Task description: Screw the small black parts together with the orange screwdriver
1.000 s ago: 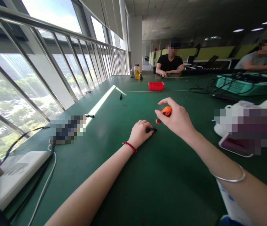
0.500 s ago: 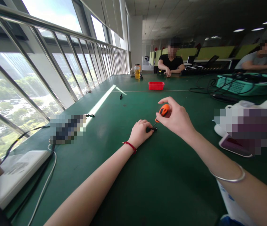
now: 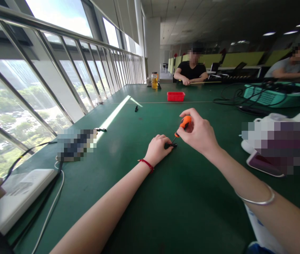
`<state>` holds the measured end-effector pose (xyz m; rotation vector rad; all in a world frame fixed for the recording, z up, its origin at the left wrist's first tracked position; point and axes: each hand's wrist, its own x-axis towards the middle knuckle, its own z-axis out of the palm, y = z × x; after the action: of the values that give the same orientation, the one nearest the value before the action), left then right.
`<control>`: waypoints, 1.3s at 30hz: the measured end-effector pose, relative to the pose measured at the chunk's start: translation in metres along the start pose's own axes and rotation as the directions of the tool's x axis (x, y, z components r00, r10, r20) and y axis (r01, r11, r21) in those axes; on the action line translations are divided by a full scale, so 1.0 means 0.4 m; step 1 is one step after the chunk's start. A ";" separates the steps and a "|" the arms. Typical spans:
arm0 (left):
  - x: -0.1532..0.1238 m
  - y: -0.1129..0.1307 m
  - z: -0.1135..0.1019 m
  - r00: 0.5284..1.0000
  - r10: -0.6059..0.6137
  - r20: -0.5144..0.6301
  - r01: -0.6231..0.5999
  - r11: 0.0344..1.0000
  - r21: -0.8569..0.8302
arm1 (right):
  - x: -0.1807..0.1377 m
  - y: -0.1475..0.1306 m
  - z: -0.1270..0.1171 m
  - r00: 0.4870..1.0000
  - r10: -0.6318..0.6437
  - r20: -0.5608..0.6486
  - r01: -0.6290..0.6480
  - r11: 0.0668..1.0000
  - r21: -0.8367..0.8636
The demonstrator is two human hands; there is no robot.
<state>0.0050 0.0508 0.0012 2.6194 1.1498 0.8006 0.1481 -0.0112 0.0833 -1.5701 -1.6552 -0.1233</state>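
My right hand (image 3: 199, 132) grips an orange and black screwdriver (image 3: 185, 121) by its stubby handle, fingers curled around it. The thin shaft slants down and left, and its tip meets a small black part (image 3: 171, 145) on the green table (image 3: 139, 197). Pressed to the tabletop, my left hand (image 3: 158, 148) pinches that black part between its fingers; the part's left end is covered by them. What kind of part it is I cannot make out.
Ahead stands a red tray (image 3: 175, 96), with a small black piece (image 3: 136, 108) to its left. A teal basket (image 3: 279, 95) with cables is at the right, near white bundled items (image 3: 261, 127). A white power strip (image 3: 25, 194) lies left. A person (image 3: 191, 70) sits across the table.
The fingers of my right hand have shifted slightly around the screwdriver handle, which looks turned. My left hand stays in place. The person opposite has moved their hands left.
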 end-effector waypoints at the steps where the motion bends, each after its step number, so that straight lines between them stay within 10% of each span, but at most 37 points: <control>1: 0.000 0.000 0.000 1.000 0.000 0.001 0.000 1.000 -0.001 | 0.000 0.000 0.000 1.000 0.004 0.008 -0.004 1.000 -0.001; 39: 0.001 0.001 -0.003 1.000 0.004 0.013 -0.004 1.000 0.005 | -0.008 -0.003 0.003 0.994 -0.106 0.008 0.107 0.994 -0.014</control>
<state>0.0047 0.0507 0.0024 2.6281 1.1449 0.7809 0.1460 -0.0133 0.0812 -1.4945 -1.7472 -0.1865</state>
